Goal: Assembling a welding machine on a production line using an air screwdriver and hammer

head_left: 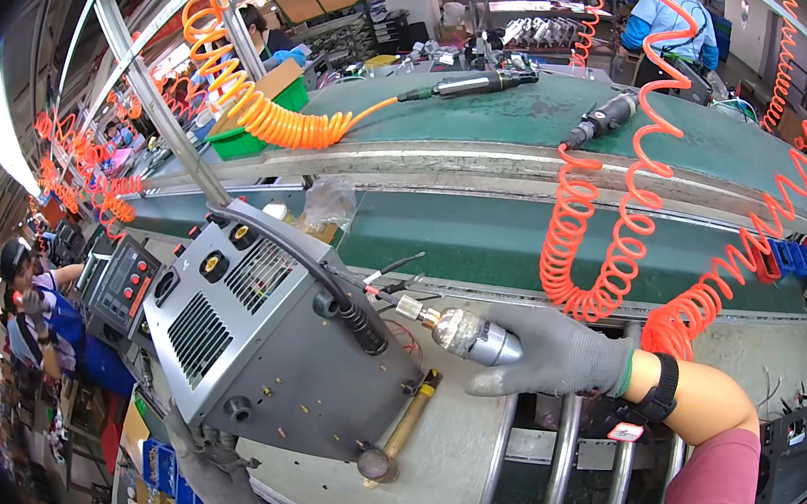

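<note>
A grey metal machine housing (317,382) with a silver vented panel (229,281) stands tilted on the bench, left of the middle. My right hand (562,357), in a grey glove, is closed around a silver power screwdriver (474,336) with a brass-coloured nose. Its tip points left at the housing's upper right side, by a thick black cable (355,322) and loose wire ends. My left hand (216,466), also gloved, is at the housing's lower left corner with bent fingers. What those fingers hold, if anything, cannot be made out.
A hammer (401,433) with a wooden handle lies against the housing's right side. Metal rollers (557,482) run beside the bench plate. Orange coiled hoses (576,243) hang over the green shelf (501,113), where two air tools lie. Blue bins (165,470) stand lower left. Co-workers are farther off.
</note>
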### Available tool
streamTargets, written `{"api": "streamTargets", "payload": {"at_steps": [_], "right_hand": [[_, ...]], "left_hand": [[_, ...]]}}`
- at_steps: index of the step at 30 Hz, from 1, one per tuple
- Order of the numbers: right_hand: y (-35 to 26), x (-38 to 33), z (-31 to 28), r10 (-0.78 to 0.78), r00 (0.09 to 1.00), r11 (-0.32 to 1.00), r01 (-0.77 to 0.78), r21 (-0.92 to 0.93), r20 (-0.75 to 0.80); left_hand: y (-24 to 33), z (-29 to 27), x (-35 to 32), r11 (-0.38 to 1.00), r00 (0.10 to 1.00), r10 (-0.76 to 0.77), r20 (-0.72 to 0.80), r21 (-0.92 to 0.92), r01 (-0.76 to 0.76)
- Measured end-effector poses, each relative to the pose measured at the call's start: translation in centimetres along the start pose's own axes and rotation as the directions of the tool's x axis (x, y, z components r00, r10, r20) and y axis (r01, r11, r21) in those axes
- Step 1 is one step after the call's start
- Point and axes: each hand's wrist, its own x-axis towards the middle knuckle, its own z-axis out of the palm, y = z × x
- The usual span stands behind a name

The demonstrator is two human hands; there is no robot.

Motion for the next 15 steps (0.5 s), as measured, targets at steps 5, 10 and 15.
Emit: {"api": "streamTargets", "payload": {"at_steps": [5, 10, 15], "right_hand": [[-0.1, 0.1, -0.2, -0.009, 1.000, 0.999, 0.009, 0.039, -0.003], [0.5, 0.2, 0.1, -0.016, 1.000, 1.000, 0.017, 0.025, -0.024], [-0.6, -0.2, -0.2, 0.045, 0.999, 0.998, -0.045, -0.045, 0.001]], "left_hand": [[-0.2, 1.0, 0.4, 0.998, 0.996, -0.056, -0.076, -0.022, 0.054], [0.1, 1.1, 0.5, 0.999, 0.997, -0.049, -0.061, -0.010, 0.048], [-0.2, 0.8, 0.9, 0.999, 0.996, -0.045, -0.076, -0.007, 0.045]]}}
